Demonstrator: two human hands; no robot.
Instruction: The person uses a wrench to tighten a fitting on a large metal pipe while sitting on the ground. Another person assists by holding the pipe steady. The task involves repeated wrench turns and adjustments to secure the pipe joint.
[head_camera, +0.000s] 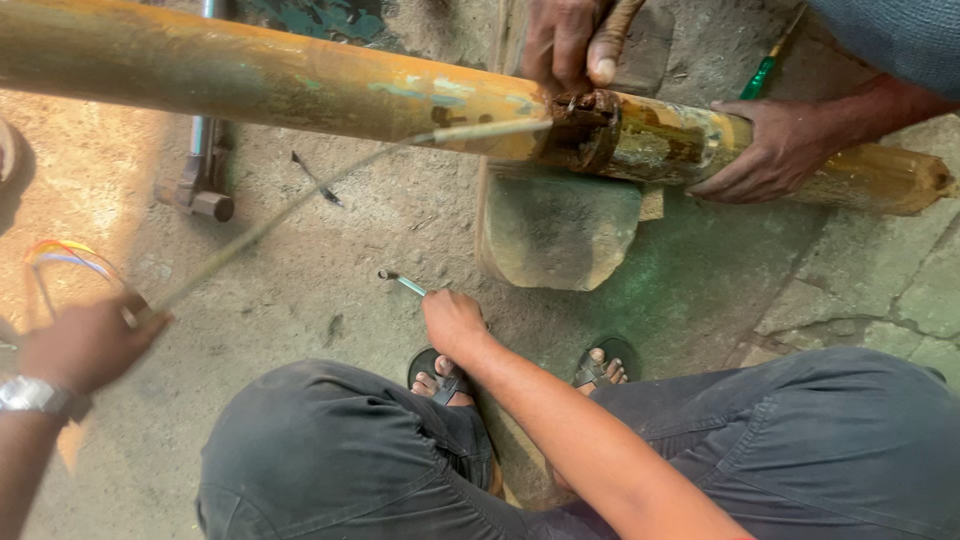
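A: Thin rod, where is it? Quick.

B: It runs slantwise from your left hand up to the rusty pipe. Its far end meets the dark joint of the pipe. The rod is blurred, so I can't tell if it's wire or bar.

A: Left fingers?

B: Curled into a fist round the rod's near end, well below the pipe. There's a watch on that wrist.

A: Right hand?

B: Your right hand is below the pipe, near the block that props it. You see the back of it, fingers folded round a small tool with a pale blue shaft. The tool's tip pokes out towards the pipe, just above the ground.

A: Other hands?

B: Two, not yours. One co-worker's hand grips the top of the pipe at the joint, thumb down. A second hand lies flat on the pipe just past the joint, fingers spread.

A: Anything else?

B: A pipe wrench lies on the ground just below the pipe, on your left-hand side. Coloured wires sit further below it, close to your left fist. A green screwdriver lies beyond the pipe. Your knees and sandalled feet are on the near side of the block
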